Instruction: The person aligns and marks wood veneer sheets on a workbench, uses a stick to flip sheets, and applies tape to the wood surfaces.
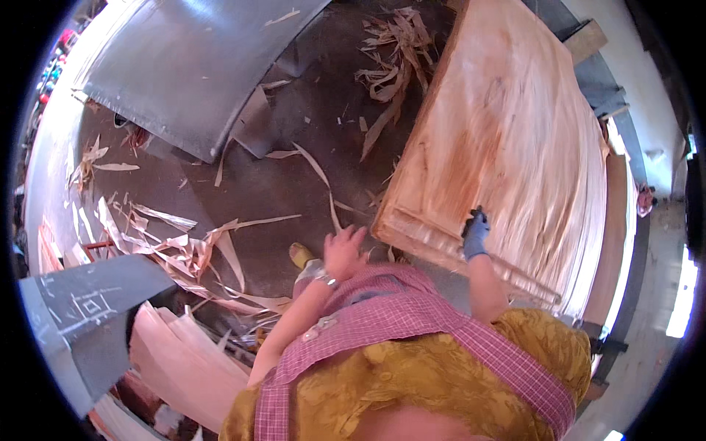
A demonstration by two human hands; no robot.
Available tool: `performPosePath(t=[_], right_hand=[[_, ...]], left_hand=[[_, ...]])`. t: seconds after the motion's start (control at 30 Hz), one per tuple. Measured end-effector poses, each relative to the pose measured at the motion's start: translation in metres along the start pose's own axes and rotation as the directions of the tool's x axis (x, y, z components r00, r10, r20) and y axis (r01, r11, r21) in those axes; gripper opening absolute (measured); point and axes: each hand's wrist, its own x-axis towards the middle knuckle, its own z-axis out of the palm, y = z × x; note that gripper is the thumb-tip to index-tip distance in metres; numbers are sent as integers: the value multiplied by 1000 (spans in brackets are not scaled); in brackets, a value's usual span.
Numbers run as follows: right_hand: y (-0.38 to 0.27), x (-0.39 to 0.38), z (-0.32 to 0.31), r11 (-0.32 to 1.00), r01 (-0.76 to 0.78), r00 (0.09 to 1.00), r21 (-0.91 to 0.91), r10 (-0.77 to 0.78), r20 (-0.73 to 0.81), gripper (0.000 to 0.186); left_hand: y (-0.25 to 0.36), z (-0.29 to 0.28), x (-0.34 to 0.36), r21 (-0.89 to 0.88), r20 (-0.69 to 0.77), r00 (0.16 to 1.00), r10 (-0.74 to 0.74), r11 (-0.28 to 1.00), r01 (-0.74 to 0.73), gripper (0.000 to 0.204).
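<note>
My left hand [344, 251] is bare, with a wristwatch or bracelet [328, 280] at the wrist. It hovers in front of my checked apron [382, 294], fingers spread and holding nothing. On the right, a tall stack of thin wood veneer sheets [507, 132] has a pale, reddish-streaked top sheet. My right hand [476, 232], in a blue-grey glove with dark fingertips, lies on that top sheet by the stack's near edge. Its fingers look slightly apart, with nothing gripped between them.
Veneer scraps [184, 246] litter the dark floor at left, and another heap [397, 59] lies beyond. A large grey metal sheet [184, 66] stands at the upper left. At lower left are a grey metal panel [95, 294] and stacked veneer pieces [184, 360].
</note>
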Motion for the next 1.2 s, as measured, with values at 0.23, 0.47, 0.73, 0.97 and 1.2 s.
performPosePath(t=[0.23, 0.47, 0.73, 0.97, 1.2], right_hand=[[60, -124, 131, 989, -137, 989, 54, 140, -45, 40], [80, -167, 177, 994, -112, 994, 5, 112, -10, 38], [143, -152, 164, 990, 107, 988, -93, -116, -100, 42], [240, -178, -26, 861, -27, 968, -508, -105, -230, 44], [240, -184, -36, 823, 219, 920, -525, -353, -170, 29]], left_hand=[[-253, -111, -115, 207, 335, 862, -381, 922, 327, 50], [-399, -166, -165, 8, 30, 840, -541, 841, 541, 41], [-425, -158, -196, 36, 207, 869, -449, 891, 452, 42], [-410, -113, -227, 61, 463, 764, -450, 876, 479, 38], [-327, -132, -227, 223, 466, 818, -337, 939, 261, 42]])
